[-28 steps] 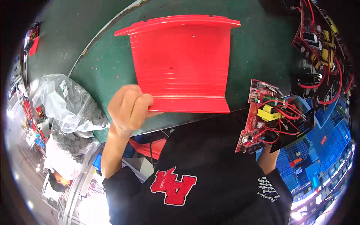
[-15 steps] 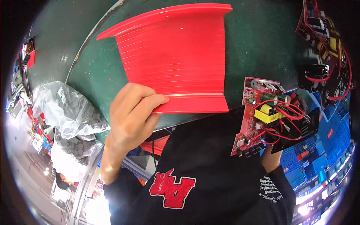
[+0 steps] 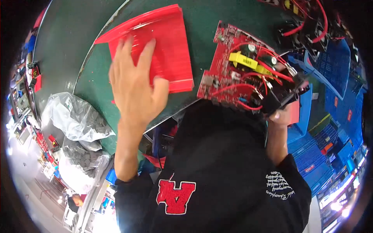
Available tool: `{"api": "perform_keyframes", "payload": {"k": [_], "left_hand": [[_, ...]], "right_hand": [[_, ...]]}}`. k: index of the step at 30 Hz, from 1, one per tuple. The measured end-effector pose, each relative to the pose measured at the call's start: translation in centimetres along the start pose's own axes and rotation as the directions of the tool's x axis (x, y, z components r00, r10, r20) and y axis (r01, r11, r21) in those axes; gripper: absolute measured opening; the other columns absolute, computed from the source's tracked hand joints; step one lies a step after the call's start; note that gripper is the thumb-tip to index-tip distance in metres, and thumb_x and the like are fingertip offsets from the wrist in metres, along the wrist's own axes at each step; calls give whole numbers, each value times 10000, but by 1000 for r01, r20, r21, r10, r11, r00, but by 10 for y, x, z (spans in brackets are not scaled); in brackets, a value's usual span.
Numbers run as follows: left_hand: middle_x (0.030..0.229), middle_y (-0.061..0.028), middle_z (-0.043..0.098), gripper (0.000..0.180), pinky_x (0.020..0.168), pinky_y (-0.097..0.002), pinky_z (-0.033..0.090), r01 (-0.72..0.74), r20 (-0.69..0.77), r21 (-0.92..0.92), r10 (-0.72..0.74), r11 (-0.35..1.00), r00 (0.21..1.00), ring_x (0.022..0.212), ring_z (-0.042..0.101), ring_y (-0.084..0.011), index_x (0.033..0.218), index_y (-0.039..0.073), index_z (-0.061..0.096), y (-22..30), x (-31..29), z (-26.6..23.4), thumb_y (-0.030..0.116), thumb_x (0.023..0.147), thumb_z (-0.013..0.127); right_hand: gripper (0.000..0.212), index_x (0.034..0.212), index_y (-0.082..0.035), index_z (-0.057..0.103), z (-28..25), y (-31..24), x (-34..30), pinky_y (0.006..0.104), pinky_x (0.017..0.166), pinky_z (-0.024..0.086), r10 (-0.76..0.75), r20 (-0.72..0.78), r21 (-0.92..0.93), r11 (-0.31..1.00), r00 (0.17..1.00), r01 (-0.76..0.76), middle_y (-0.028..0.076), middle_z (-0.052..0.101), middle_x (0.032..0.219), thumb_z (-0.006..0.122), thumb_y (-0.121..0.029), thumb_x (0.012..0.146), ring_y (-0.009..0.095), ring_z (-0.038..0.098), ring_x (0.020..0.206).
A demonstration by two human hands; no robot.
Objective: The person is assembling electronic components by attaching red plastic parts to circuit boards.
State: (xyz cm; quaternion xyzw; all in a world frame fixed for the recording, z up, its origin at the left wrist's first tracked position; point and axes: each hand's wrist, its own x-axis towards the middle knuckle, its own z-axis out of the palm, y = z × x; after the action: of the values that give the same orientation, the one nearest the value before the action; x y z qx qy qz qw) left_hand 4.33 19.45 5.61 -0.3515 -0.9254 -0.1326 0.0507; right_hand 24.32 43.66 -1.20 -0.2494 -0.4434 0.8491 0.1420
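A ribbed red channel-shaped panel (image 3: 173, 50) lies on the green tabletop, its raised edge along the far side. My left hand (image 3: 138, 87) is over the panel's left part, fingers spread, partly covering it; I cannot tell how firmly it touches. My right hand (image 3: 283, 115) grips a red circuit board (image 3: 222, 62) by its black end part, holding it tilted above the table's near right. Red wires and a yellow-wrapped component (image 3: 244, 60) sit on that board. Most of the right fingers are hidden behind it.
At the upper right is another wired circuit assembly (image 3: 309, 27). Blue plastic bins (image 3: 335, 73) stand along the right side. A clear plastic bag of grey parts (image 3: 75, 118) rests at the table's left edge. The green tabletop (image 3: 202, 15) has a pale curved rim.
My left hand has let go of the panel's near edge and moved forward over it. The panel has shifted left. My right hand has brought the circuit board up and to the left.
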Motion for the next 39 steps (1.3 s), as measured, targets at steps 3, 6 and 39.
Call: {"api": "perform_keyframes", "payload": {"k": [3,6,39], "left_hand": [[1347,-321,439,738,1072,-464,314,-94,76,1,94,996,993,1299,391,-460,1361,51,490,-13,-8,3,219,642,511],[1400,-343,382,741,1032,-494,356,-138,230,-140,167,981,959,1246,425,-494,1360,47,489,-25,-8,-1,208,636,507],[1408,-319,404,708,1050,-459,350,-187,233,-141,216,972,948,1265,437,-470,1334,51,522,-30,-8,-3,194,641,497]], "right_hand": [[1031,1397,-22,303,-9,1,-8,480,1044,410,77,82,-117,991,994,-67,154,424,1365,868,-281,575,314,472,1246],[1035,1416,15,291,0,10,-13,429,1027,427,105,125,-134,987,987,-89,151,476,1331,868,-221,589,294,493,1227],[732,1258,54,502,42,15,-12,350,870,530,78,189,-101,993,979,-59,131,635,1120,838,-130,635,208,635,1000]]}}
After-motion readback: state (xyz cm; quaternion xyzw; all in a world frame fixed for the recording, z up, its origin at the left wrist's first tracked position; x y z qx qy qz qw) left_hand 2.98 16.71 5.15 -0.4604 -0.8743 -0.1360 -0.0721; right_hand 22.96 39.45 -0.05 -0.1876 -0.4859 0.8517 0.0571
